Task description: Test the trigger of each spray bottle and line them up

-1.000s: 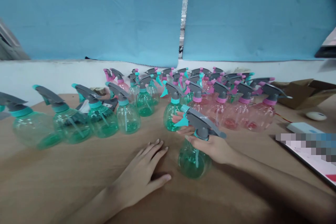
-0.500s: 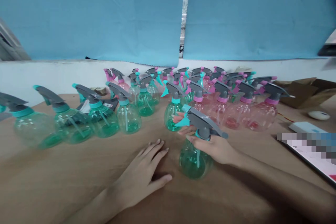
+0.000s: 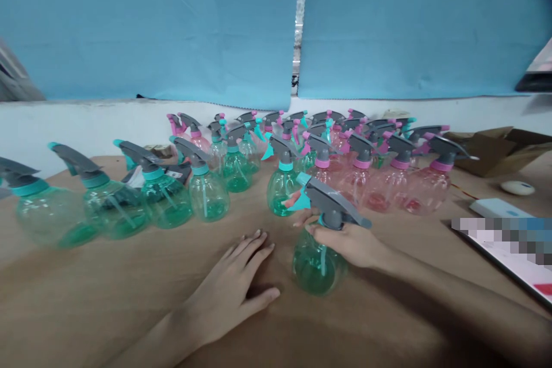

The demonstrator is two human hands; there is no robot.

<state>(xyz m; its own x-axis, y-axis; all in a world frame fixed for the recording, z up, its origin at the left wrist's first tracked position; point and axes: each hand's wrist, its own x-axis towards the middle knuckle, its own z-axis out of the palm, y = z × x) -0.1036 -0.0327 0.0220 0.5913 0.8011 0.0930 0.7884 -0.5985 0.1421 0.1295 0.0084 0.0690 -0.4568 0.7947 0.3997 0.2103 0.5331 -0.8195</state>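
My right hand (image 3: 351, 244) is closed round the neck of a green spray bottle (image 3: 317, 273), with fingers near its turquoise trigger. The bottle has a grey and turquoise spray head and a little green-looking liquid or tint at its base. It stands close in front of me; whether it touches the table I cannot tell. Flat on the table lies my left hand (image 3: 230, 287), fingers stretched out and holding nothing, to the left of that bottle. Just beyond my right fingertips stands another green spray bottle (image 3: 280, 190).
Several green spray bottles (image 3: 209, 195) line the left side. Pink spray bottles (image 3: 426, 190) and more green ones crowd the back right. On the right are a cardboard box (image 3: 487, 155), a white mouse (image 3: 517, 188), a white box (image 3: 500, 208) and a screen device (image 3: 509, 259). Blue cloth hangs behind.
The whole view has shifted slightly, so the things sit a little further left. The fingers of my right hand have drawn in a little by the trigger. My left hand stays flat.
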